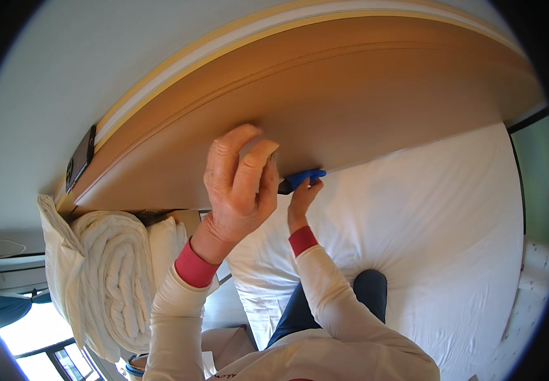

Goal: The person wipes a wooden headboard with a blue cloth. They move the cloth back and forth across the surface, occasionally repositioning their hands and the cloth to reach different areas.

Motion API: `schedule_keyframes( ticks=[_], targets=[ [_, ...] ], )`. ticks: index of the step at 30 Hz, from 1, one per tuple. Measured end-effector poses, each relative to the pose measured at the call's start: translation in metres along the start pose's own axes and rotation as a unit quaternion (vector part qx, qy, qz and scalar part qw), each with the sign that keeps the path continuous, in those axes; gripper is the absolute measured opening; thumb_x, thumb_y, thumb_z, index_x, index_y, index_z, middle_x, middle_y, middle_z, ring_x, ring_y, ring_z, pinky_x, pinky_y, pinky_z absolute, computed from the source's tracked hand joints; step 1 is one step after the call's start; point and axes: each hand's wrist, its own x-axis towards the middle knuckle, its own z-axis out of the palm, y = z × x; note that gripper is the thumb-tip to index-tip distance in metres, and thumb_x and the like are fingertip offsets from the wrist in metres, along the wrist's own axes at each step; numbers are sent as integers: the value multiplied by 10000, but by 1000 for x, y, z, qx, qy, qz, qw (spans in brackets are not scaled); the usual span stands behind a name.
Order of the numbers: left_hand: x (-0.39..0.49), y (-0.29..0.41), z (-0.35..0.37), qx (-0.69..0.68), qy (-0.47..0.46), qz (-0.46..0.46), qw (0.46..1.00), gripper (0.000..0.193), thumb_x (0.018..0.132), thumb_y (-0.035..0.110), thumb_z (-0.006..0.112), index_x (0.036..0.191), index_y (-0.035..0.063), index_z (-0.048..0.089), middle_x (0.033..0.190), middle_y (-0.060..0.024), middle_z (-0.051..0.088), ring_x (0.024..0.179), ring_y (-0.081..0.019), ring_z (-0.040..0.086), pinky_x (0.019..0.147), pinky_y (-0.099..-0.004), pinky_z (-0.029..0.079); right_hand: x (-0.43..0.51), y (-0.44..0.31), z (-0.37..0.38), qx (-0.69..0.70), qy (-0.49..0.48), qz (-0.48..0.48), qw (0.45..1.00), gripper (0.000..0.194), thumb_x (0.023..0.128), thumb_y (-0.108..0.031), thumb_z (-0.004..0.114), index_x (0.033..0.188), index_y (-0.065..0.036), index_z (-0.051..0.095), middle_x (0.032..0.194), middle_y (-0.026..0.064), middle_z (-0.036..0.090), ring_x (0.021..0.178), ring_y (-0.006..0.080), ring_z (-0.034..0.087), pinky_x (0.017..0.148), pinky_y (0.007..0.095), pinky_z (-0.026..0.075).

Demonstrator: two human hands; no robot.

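My left hand (241,185) is raised in front of the brown upholstered headboard (350,95), its fingers curled and apart, with nothing seen in it. Lower and to the right, my right hand (305,197) holds a blue and black object (303,178), partly covered by the fingers; its exact kind cannot be told. This object lies where the headboard meets the mattress under its white sheet (427,205). One of my knees, in dark trousers, presses into the sheet.
A rolled white quilt (117,281) and folded white bedding (162,238) are stacked at the left. A phone (81,159) rests on the headboard's left end. Below left is a window (41,333) with a blue curtain. A black-edged panel stands at the far right.
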Motion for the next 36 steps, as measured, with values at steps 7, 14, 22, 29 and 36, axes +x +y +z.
schedule_keyframes(
  ticks=[7,14,22,29,36],
  targets=[
    [69,-12,43,221,110,117,962,386,871,272,654,1234,163,727,1325,-140,656,1214,-337,630,1063,-472,421,-4,29,21,-1,22,38,999,338,1035,-130,471,1304,61,399,1234,235,519,1140,320,513,1049,418,412],
    [63,-16,51,310,97,98,941,447,930,404,564,1302,214,725,1367,-104,669,1237,-312,644,1085,-446,418,79,-6,-10,155,80,129,976,523,1017,-107,471,1481,47,286,1339,220,468,1195,287,485,1076,416,409],
    [64,-14,45,321,76,108,938,495,1010,437,521,1334,106,694,1333,-114,683,1211,-294,652,1051,-409,419,46,27,-4,14,26,-53,998,484,973,-6,454,1438,69,340,1356,232,447,1240,319,456,1130,389,352],
    [61,-15,51,301,98,79,945,449,967,426,537,1308,206,732,1348,-90,688,1237,-274,647,1101,-415,391,142,2,-40,69,103,-100,987,492,954,-21,468,1427,79,375,1349,239,471,1231,340,474,1128,420,362],
    [64,-13,46,305,81,88,945,455,969,418,548,1301,162,725,1335,-95,693,1224,-277,650,1084,-408,397,80,14,-35,-50,-30,-122,991,534,879,52,483,1402,72,374,1345,242,466,1304,376,447,1177,445,306]
  ],
)
